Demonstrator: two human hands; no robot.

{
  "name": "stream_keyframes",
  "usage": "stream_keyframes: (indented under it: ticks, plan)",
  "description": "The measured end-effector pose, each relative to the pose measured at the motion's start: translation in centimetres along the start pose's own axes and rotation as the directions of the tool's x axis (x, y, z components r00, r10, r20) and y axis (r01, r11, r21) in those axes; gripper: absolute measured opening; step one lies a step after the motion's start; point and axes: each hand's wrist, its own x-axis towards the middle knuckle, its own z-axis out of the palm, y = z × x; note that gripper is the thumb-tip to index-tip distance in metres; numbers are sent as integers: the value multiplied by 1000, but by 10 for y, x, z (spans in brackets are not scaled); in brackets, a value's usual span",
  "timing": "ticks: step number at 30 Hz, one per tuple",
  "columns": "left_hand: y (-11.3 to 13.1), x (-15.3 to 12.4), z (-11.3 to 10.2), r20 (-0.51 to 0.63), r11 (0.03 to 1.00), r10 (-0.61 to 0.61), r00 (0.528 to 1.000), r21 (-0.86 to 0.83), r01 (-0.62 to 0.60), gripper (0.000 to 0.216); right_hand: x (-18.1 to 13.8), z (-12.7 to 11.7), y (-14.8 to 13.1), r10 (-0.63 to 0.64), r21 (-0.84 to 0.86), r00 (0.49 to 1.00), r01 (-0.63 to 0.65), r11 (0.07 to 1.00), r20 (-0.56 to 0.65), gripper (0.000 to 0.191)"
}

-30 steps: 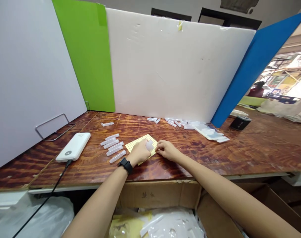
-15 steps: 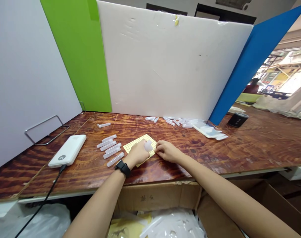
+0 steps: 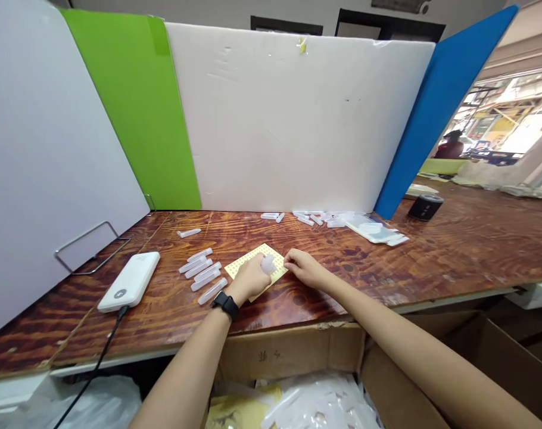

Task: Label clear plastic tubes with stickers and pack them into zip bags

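Head view: a person works with two bare hands at a wooden table point(image 3: 387, 268), and the camera looks down on them.

Left hand: the left hand point(image 3: 249, 278) is closed and curled, and it seems to grip a frosted plastic tube point(image 3: 268, 264) at the fingertips. A black watch point(image 3: 225, 304) sits on the wrist.

Right hand: the right hand point(image 3: 304, 268) is half closed, with its fingertips point(image 3: 287, 257) at the right edge of a yellow dotted card point(image 3: 248, 260). I cannot tell if these fingers hold anything.

Tube place: the tube is just above the middle of the card, and the left hand partly hides it.

Handling: the tube looks light, fairly stiff and a little slippery. Probably it is best to take it by the round body, between the fingertips. The card looks thin and light, so the edge seems the easy place to hold.

Things: a group of loose tubes point(image 3: 200, 269) lies just left of the card, and one single tube point(image 3: 189, 233) lies farther back.

Rest: a white power bank point(image 3: 128, 281) with a black cable point(image 3: 102, 339) is on the left. More plastic pieces point(image 3: 315, 219) lie along the white board point(image 3: 298, 119) at the back.
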Motion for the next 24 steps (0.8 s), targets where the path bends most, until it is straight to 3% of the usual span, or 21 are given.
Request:
stream_keyframes:
  ticks: [5,11,14,18,24]
  plan:
    - [5,-6,-2,-84,996,85,993,0,-85,22,12,-27,-33,86,133,982,-63,989,-169,11]
    - [17,-20,-13,-282,972,236,930,84,-221,24,10,-43,-92,81,299,986,-34,954,-146,14]
    - [24,-24,-13,-370,938,346,862,166,-306,17,-14,-37,-103,99,380,977,-20,925,-189,16]
    - [32,-26,-8,-470,872,488,735,282,-399,16,-43,-35,-105,135,515,979,-36,857,-156,19]
    - [35,-29,-5,-565,804,594,572,431,-410,19,-51,-39,-114,97,646,985,16,763,-139,20]
